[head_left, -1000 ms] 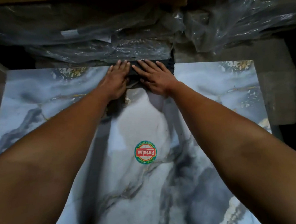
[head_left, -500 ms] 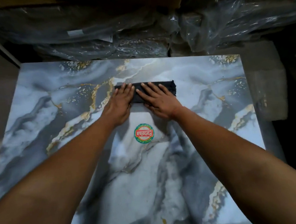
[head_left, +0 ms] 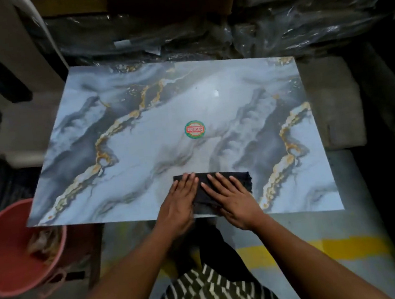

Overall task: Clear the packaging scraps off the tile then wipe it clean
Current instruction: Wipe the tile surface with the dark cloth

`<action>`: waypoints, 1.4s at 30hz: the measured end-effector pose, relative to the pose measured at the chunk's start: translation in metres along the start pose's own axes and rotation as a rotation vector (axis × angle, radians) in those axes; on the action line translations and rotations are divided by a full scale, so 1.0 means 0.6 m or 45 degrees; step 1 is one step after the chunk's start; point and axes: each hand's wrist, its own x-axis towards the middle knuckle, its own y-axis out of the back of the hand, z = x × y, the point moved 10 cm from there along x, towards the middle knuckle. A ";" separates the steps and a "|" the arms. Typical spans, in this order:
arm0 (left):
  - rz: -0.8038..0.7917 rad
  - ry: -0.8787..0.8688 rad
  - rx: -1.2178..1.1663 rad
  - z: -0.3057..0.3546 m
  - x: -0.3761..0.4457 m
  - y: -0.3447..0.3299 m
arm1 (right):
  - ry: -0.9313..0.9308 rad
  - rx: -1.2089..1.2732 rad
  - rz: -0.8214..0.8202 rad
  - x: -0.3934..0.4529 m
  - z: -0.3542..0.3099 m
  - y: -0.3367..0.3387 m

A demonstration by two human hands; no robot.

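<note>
Fingers on both the left hand [head_left: 179, 206] and right hand [head_left: 233, 202] are flat and spread, pressing down on a folded black cloth [head_left: 228, 181], not gripping it. Cloth sits at the near edge of the marble tile [head_left: 124, 156], sticker [head_left: 194, 129] mid-tile, pink bucket [head_left: 11, 254] off left

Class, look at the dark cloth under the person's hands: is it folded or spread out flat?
Folded. The dark cloth forms a narrow band on the marble-patterned tile, with stacked layer edges visible at its right end.
</note>
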 end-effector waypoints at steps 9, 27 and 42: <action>-0.021 0.028 -0.023 0.057 -0.096 -0.029 | -0.039 -0.014 -0.029 -0.097 -0.050 -0.032; -0.030 0.034 -0.047 0.003 0.315 0.041 | -0.089 0.026 0.065 0.152 0.262 0.093; 0.068 0.043 -0.081 -0.115 0.733 0.149 | -0.137 0.006 0.142 0.460 0.547 0.236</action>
